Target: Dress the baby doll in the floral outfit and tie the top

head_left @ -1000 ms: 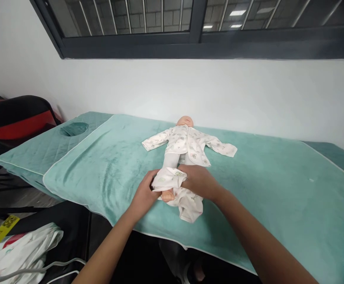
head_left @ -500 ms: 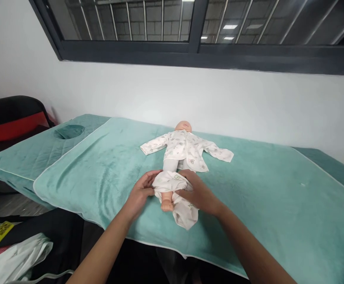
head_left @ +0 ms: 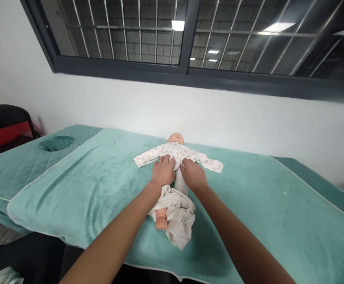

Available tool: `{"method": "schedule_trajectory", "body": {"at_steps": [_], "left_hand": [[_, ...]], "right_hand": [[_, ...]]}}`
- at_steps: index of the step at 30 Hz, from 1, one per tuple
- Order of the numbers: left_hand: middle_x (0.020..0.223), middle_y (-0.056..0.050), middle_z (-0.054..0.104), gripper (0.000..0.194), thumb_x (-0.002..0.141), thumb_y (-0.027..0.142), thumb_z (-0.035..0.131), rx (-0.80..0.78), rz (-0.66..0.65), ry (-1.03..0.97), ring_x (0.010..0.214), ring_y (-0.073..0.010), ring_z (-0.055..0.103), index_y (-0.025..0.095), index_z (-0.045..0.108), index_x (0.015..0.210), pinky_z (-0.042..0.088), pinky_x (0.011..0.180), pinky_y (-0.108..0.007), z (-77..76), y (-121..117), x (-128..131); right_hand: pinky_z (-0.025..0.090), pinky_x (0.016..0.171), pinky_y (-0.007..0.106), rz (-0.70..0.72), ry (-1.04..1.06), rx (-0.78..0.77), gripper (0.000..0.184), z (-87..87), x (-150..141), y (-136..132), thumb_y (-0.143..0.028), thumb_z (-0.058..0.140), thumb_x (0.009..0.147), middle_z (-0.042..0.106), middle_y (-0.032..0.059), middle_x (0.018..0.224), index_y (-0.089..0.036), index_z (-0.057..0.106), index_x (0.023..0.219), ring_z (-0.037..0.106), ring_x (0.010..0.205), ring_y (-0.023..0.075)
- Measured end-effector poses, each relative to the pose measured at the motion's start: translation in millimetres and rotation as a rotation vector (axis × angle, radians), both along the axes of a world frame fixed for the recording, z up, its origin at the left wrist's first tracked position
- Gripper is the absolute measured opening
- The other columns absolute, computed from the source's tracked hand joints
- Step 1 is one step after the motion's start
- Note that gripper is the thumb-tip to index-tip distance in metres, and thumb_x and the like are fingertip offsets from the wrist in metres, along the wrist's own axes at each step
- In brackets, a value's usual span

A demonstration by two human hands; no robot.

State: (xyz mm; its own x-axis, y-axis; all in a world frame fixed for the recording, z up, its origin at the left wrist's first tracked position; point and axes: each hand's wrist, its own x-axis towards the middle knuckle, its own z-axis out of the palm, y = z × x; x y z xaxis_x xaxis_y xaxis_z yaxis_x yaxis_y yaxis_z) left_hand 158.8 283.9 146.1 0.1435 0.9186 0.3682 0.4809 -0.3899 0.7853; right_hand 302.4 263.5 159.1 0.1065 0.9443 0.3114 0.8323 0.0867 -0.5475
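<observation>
A baby doll lies on its back, head toward the wall, in a white patterned baby shirt with both sleeves spread wide. My left hand is closed at the shirt's lower front, fingers curled over the cloth. Beside it my right hand pinches the other side of the front near the hem. Both hands hide much of the doll's middle. White patterned baby trousers are bunched round the doll's legs. One bare foot pokes out of them, while the other foot is hidden in the cloth.
A green plush cover lies over the massage bed, which has a face hole at its left end. A white wall and a barred window are behind. A black and red chair stands at left.
Both hands have left the trousers and moved up to the shirt's lower front. The trousers stay bunched at the legs. The view has tilted upward, showing more window.
</observation>
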Motion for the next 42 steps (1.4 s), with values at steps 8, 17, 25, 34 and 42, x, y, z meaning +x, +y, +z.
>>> {"method": "schedule_trajectory", "body": {"at_steps": [8, 17, 25, 34, 42], "left_hand": [[0.079, -0.004, 0.058, 0.020, 0.089, 0.035, 0.043, -0.169, 0.386, -0.442, 0.077, -0.0205, 0.059, 0.018, 0.052, 0.084, 0.050, 0.072, -0.036, -24.7, 13.9, -77.0], [0.114, -0.007, 0.062, 0.022, 0.072, 0.034, 0.075, -0.237, -0.105, -0.272, 0.109, -0.0256, 0.059, 0.022, 0.069, 0.089, 0.049, 0.093, -0.037, -30.3, -33.8, -83.0], [0.151, -0.004, 0.043, 0.022, 0.075, 0.042, 0.076, -0.245, -0.559, 0.099, 0.145, -0.0294, 0.030, 0.026, 0.071, 0.091, 0.030, 0.116, -0.041, -0.8, -74.1, -99.4], [0.121, 0.000, 0.066, 0.017, 0.074, 0.009, 0.062, -0.098, -0.589, 0.239, 0.119, -0.0205, 0.057, 0.024, 0.056, 0.080, 0.028, 0.115, -0.041, 9.4, -88.9, -84.6], [0.087, 0.003, 0.060, 0.017, 0.080, 0.010, 0.050, -0.049, -0.294, -0.022, 0.076, -0.0136, 0.055, 0.023, 0.040, 0.080, 0.041, 0.066, -0.026, 7.3, -94.8, -63.5]], "right_hand": [[0.043, 0.059, 0.033, -0.312, 0.243, 0.006, 0.039, -30.4, 117.7, -14.6, -0.055, 0.049, 0.078, 0.061, 0.0056, 0.070, -0.017, 0.058, 0.077, 0.056, 0.064, 0.0215], [0.046, 0.072, 0.032, 0.338, 0.238, -0.139, 0.018, -37.4, 54.3, -61.6, -0.039, 0.056, 0.087, 0.065, 0.0021, 0.085, -0.022, 0.062, 0.086, 0.058, 0.078, 0.0184], [0.041, 0.068, 0.027, 0.730, 0.287, -0.315, 0.024, -7.1, 32.2, -87.7, -0.038, 0.059, 0.092, 0.059, 0.0007, 0.082, -0.021, 0.067, 0.078, 0.055, 0.077, 0.0150], [0.042, 0.065, 0.026, 0.718, 0.204, -0.443, 0.014, 9.4, 28.9, -108.6, -0.023, 0.069, 0.082, 0.056, -0.0026, 0.087, -0.024, 0.061, 0.093, 0.052, 0.072, 0.0124], [0.045, 0.069, 0.028, 0.603, 0.242, -0.110, 0.009, 9.8, 5.3, -111.2, -0.024, 0.063, 0.089, 0.055, 0.0011, 0.094, -0.025, 0.060, 0.098, 0.053, 0.078, 0.0139]]}}
